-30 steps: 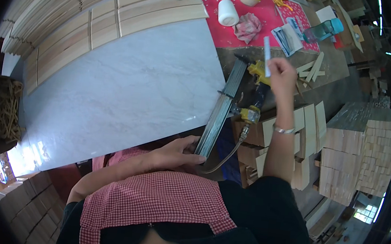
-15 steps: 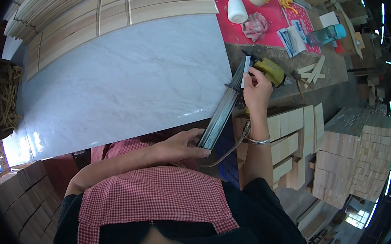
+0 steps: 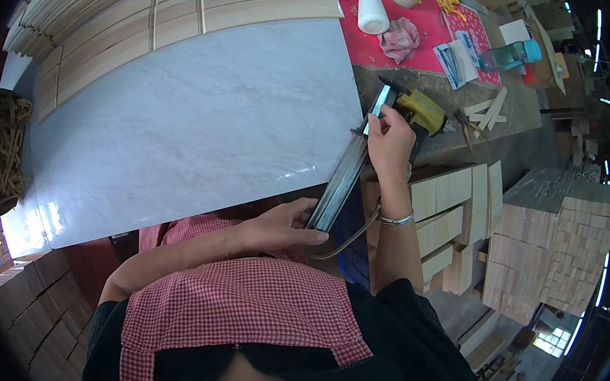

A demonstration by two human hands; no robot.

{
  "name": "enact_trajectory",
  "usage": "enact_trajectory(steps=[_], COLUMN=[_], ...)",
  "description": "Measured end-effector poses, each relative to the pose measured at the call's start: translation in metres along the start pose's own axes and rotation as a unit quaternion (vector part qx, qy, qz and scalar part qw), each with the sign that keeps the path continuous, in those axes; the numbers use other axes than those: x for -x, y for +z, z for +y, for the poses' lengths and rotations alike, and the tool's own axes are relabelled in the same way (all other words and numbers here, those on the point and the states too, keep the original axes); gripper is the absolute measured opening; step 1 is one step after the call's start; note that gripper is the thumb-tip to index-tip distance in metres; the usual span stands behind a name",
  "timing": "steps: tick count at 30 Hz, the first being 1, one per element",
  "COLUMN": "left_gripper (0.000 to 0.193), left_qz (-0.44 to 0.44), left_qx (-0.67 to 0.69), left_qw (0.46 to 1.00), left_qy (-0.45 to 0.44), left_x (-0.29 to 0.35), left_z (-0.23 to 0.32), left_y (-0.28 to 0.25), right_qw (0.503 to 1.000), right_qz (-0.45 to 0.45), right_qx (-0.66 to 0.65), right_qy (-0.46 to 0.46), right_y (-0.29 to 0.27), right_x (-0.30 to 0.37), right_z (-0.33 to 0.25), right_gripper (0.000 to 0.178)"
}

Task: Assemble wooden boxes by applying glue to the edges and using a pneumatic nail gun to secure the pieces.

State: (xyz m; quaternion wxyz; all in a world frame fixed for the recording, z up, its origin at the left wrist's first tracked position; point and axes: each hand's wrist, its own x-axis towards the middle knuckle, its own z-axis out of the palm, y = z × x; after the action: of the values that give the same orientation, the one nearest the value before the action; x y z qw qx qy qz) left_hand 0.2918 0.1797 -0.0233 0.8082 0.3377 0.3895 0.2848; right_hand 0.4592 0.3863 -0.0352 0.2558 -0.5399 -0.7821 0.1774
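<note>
A yellow-and-black air staple gun (image 3: 421, 112) lies at the bench edge, its long metal magazine (image 3: 343, 174) drawn out toward me. My left hand (image 3: 293, 222) is closed round the near end of the magazine, thumb on one side and fingers on the other. Over the far part of the channel, my right hand (image 3: 390, 141) pinches a shiny silver staple strip (image 3: 380, 101), which lies in line with the channel. Fingers hide part of the strip. From beneath my right forearm an air hose (image 3: 353, 238) curves down toward my left hand.
Slatted wooden panels (image 3: 178, 20) lie on the white marbled tabletop (image 3: 202, 114). A white glue bottle (image 3: 373, 13), crumpled cloth (image 3: 400, 39) and water bottle (image 3: 509, 56) stand beyond the gun. Stacked wood blocks (image 3: 522, 259) are at right; a scrap bin (image 3: 1, 154) is at left.
My right hand has moved slightly left and nearer, bringing the staple strip from above the magazine down along its channel. My left hand keeps its hold on the near end.
</note>
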Motion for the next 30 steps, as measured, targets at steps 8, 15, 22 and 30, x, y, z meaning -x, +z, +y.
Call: enact_trajectory(steps=[8,15,22,30], left_gripper=[0.085,0.068,0.044,0.039], left_qz=[-0.010,0.081,0.149,0.291], left_qx=[-0.014,-0.132,-0.460,-0.623], left_qw=[0.999,0.986,0.865,0.653], left_qy=[0.040,0.063,0.134,0.318], left_x=[-0.004,0.011,0.011,0.007], left_z=[-0.013,0.000,0.000,0.057], left_y=[-0.001,0.008,0.017,-0.017], right_qw=[0.990,0.998,0.923,0.955], right_qz=[-0.012,0.044,0.011,0.037], right_qx=[0.103,0.031,-0.259,-0.232], right_qy=[-0.097,-0.038,0.286,0.181], right_y=[0.006,-0.030,-0.041,-0.073], right_x=[-0.001,-0.001,0.026,0.072], right_z=[0.008,0.013,0.046,-0.036], right_gripper=[0.028,0.033,0.029,0.023])
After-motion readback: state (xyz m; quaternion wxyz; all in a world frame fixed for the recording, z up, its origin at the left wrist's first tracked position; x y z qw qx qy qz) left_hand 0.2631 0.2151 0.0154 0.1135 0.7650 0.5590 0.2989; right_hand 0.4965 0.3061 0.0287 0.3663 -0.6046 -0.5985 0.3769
